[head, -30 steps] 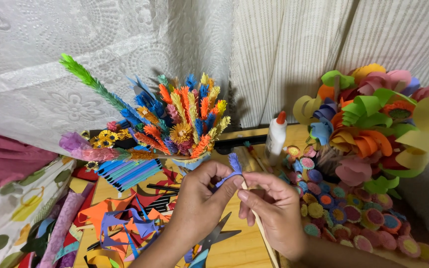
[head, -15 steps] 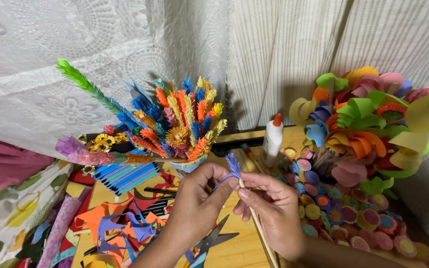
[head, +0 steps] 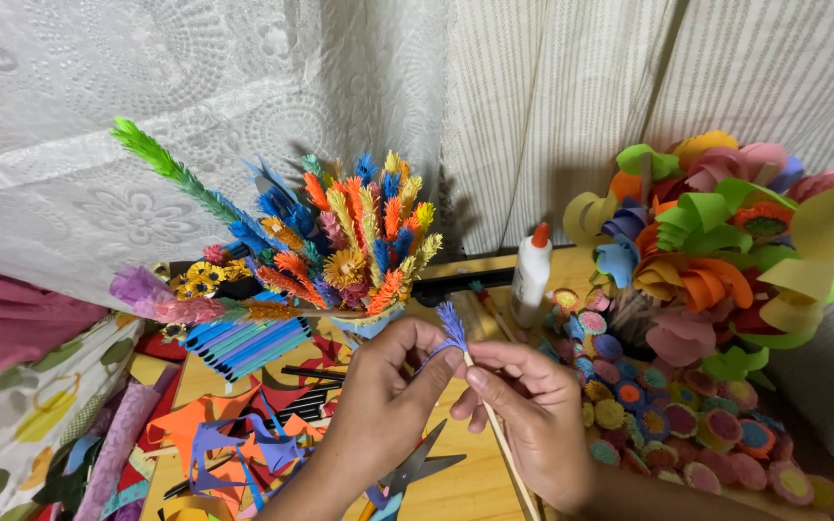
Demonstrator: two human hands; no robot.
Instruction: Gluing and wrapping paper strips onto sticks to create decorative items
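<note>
Both hands have drifted slightly right. Left hand [head: 388, 400] and right hand [head: 528, 415] meet, pinching a blue paper fringe [head: 451, 326] on a thin stick [head: 504, 453], just below the glue bottle [head: 530, 275]. Scissors [head: 415, 471] lie underneath; paper flowers [head: 668, 425] crowd the right.

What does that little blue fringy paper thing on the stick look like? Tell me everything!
The fringed blue paper strip looks like thin craft paper cut into fine spikes that fan upward like a tiny feather. It sits at the top of a thin wooden stick, which slants down toward the lower right. A loose tail of the strip curves down to the left. The left hand pinches it from the left, and the right hand holds the stick just below it. It hovers above the cluttered table.
</note>
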